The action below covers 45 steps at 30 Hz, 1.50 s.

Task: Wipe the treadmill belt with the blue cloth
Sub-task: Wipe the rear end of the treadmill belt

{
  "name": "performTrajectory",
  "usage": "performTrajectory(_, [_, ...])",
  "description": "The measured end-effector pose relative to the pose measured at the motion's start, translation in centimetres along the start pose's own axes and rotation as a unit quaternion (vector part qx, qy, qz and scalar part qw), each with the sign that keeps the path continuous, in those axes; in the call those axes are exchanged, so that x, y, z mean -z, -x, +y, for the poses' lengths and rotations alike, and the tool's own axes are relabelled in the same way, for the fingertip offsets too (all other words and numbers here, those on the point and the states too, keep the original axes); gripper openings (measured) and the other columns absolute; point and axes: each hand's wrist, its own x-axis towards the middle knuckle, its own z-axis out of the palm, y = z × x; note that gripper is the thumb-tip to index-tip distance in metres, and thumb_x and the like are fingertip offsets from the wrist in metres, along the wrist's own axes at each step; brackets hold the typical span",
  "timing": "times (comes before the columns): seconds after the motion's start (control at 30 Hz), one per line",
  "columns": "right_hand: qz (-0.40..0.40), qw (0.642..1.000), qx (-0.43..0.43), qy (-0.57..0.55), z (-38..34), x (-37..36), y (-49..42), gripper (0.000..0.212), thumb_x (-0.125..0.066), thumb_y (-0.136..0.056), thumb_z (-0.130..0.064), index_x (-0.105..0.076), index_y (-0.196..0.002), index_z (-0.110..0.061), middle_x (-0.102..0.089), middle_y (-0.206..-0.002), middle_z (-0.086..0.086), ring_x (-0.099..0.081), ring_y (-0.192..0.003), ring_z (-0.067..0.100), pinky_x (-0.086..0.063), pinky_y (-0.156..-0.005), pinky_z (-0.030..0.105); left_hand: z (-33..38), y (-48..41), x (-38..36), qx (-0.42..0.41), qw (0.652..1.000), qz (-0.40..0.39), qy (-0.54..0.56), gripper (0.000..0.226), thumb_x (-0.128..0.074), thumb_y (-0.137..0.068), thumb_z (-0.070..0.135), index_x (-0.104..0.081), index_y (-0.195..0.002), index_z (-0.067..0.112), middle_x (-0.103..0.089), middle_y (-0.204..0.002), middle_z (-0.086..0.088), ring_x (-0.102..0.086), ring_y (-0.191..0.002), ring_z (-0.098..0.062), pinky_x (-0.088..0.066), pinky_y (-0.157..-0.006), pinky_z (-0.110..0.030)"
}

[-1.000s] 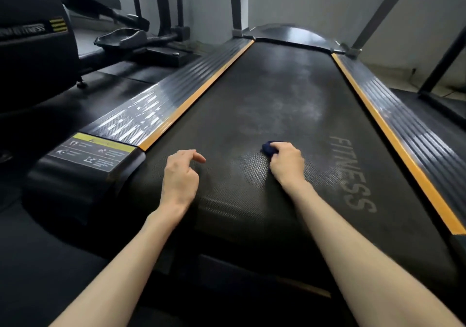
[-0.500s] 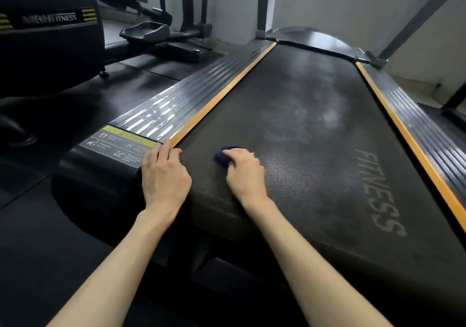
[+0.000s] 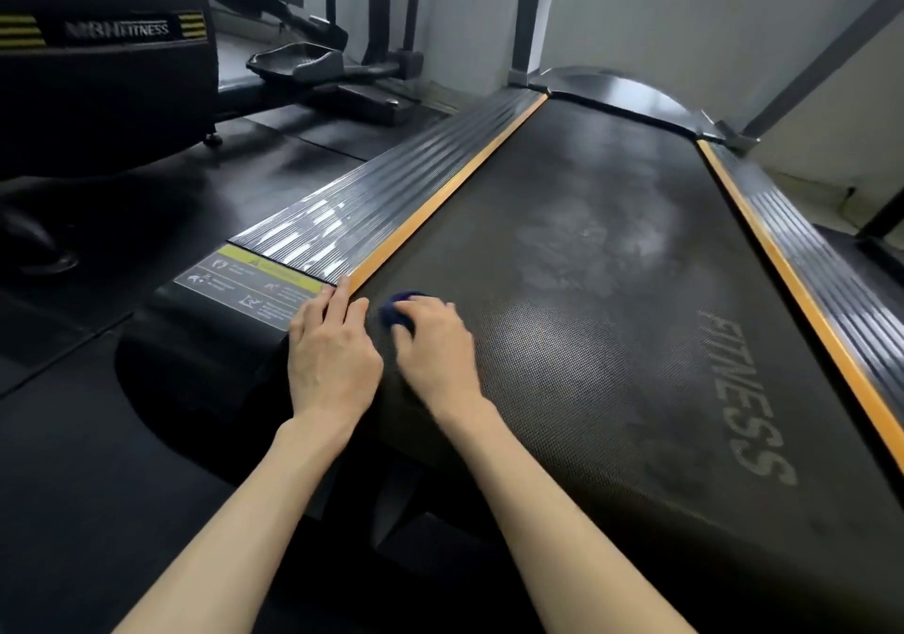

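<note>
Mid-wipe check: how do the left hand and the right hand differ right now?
The left hand lies flat with straight fingers and holds nothing; the right hand curls its fingers over the blue cloth. The left hand's fingertips reach the orange strip at the belt's edge; the right hand sits wholly on the treadmill belt. Both are palm down, side by side, at the belt's near left corner.

dark textured treadmill belt (image 3: 587, 364) runs up the frame, pale dusty smears mid-belt, grey fitness lettering at right. near its left edge the blue cloth (image 3: 396, 311) sits bunched under the right hand (image 3: 435, 347)'s curled fingers. left hand (image 3: 330, 359) lies flat at the corner, fingertips by the orange strip (image 3: 440, 199).
</note>
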Motion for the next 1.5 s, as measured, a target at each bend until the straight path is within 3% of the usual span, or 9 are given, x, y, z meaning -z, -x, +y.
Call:
performTrajectory(0.13, [-0.041, 0.997, 0.051, -0.038, 3.4, 2.5, 1.3, 0.034, -0.056, -0.09, -0.01, -0.063, -0.121, -0.018, -0.058, -0.131, 0.001, -0.05, -0.121, 0.023, -0.029, -0.111, 0.036, -0.4, 0.1, -0.3, -0.011, 1.0, 0.009, 0.002, 0.04, -0.04, -0.091, 0.009, -0.051, -0.13, 0.01, -0.034, -0.149, -0.008, -0.028, -0.137, -0.026, -0.018, -0.112, -0.04])
performTrajectory(0.37, [0.127, 0.947, -0.285, 0.074, 11.7, 8.7, 4.3, 0.032, -0.048, -0.093, -0.01, -0.059, -0.123, -0.013, -0.054, -0.13, 0.011, -0.047, -0.118, 0.034, -0.033, -0.099, 0.036, -0.8, 0.1, 0.1, -0.036, 0.999, -0.022, -0.002, 0.04, -0.042, -0.092, 0.013, -0.05, -0.131, 0.011, -0.026, -0.152, -0.007, -0.02, -0.14, -0.024, -0.01, -0.114, -0.038])
performTrajectory(0.6, [-0.02, 1.0, -0.005, 0.019, 3.3, 1.8, 0.1, 0.038, -0.043, -0.094, -0.008, -0.057, -0.128, -0.019, -0.05, -0.137, 0.001, -0.045, -0.121, 0.029, -0.032, -0.102, 0.035, 3.6, 1.2, -0.4, 0.011, 0.999, -0.025, -0.026, 0.04, -0.045, -0.089, 0.016, -0.051, -0.129, 0.015, -0.034, -0.149, -0.004, -0.014, -0.142, -0.028, 0.009, -0.111, -0.052])
performTrajectory(0.7, [0.036, 0.998, -0.048, 0.013, 9.7, 5.9, 3.2, 0.037, -0.049, -0.092, -0.006, -0.062, -0.123, -0.02, -0.057, -0.131, 0.0, -0.051, -0.119, 0.026, -0.039, -0.099, 0.033, 6.2, 2.2, -1.6, -0.013, 0.999, -0.036, 0.021, 0.038, -0.044, -0.09, 0.015, -0.052, -0.127, 0.016, -0.036, -0.148, -0.003, -0.015, -0.142, -0.026, 0.009, -0.111, -0.051])
performTrajectory(0.9, [0.168, 0.923, -0.336, 0.083, 18.7, 13.5, 8.5, 0.037, -0.05, -0.088, -0.003, -0.062, -0.122, -0.012, -0.056, -0.129, 0.012, -0.049, -0.116, 0.036, -0.037, -0.096, 0.038, 6.9, 2.6, -2.0, -0.054, 0.99, -0.044, 0.121, 0.044, -0.042, -0.096, 0.022, -0.04, -0.139, 0.013, -0.033, -0.149, -0.007, -0.017, -0.142, -0.023, 0.001, -0.115, -0.041])
performTrajectory(1.0, [0.149, 0.959, -0.228, 0.084, 12.8, 8.7, 6.3, 0.037, -0.05, -0.081, 0.002, -0.065, -0.111, -0.013, -0.059, -0.122, 0.011, -0.051, -0.109, 0.033, -0.036, -0.09, 0.035, 6.9, 2.4, -2.1, -0.034, 0.986, -0.065, 0.149, 0.051, -0.033, -0.098, 0.03, -0.027, -0.144, 0.01, -0.028, -0.151, -0.008, -0.017, -0.142, -0.021, -0.001, -0.115, -0.036])
performTrajectory(1.17, [0.066, 0.997, -0.023, 0.019, 5.9, 3.6, 6.0, 0.05, -0.059, -0.076, 0.001, -0.062, -0.123, -0.014, -0.06, -0.124, 0.007, -0.055, -0.111, 0.03, -0.022, -0.112, 0.039, 6.7, 3.6, -3.6, -0.053, 0.996, 0.01, 0.068, 0.057, -0.025, -0.092, 0.036, -0.042, -0.136, 0.004, -0.046, -0.14, -0.015, -0.036, -0.135, -0.026, -0.014, -0.115, -0.039])
performTrajectory(1.43, [0.159, 0.924, -0.326, 0.122, 16.6, 13.7, 12.8, 0.046, -0.052, -0.08, 0.003, -0.059, -0.124, -0.01, -0.055, -0.128, 0.013, -0.048, -0.114, 0.036, -0.03, -0.106, 0.042, 6.9, 3.7, -3.4, -0.051, 0.996, 0.006, 0.07, 0.055, -0.027, -0.095, 0.036, -0.037, -0.139, 0.006, -0.043, -0.142, -0.012, -0.031, -0.138, -0.023, -0.01, -0.117, -0.036])
performTrajectory(1.5, [0.147, 0.939, -0.289, 0.117, 13.4, 11.1, 10.8, 0.044, -0.05, -0.08, 0.001, -0.058, -0.122, -0.01, -0.053, -0.128, 0.012, -0.046, -0.114, 0.034, -0.031, -0.1, 0.036, 7.0, 3.7, -3.3, -0.051, 0.996, 0.004, 0.075, 0.059, -0.022, -0.094, 0.04, -0.035, -0.14, 0.005, -0.042, -0.143, -0.012, -0.029, -0.138, -0.022, -0.008, -0.117, -0.034])
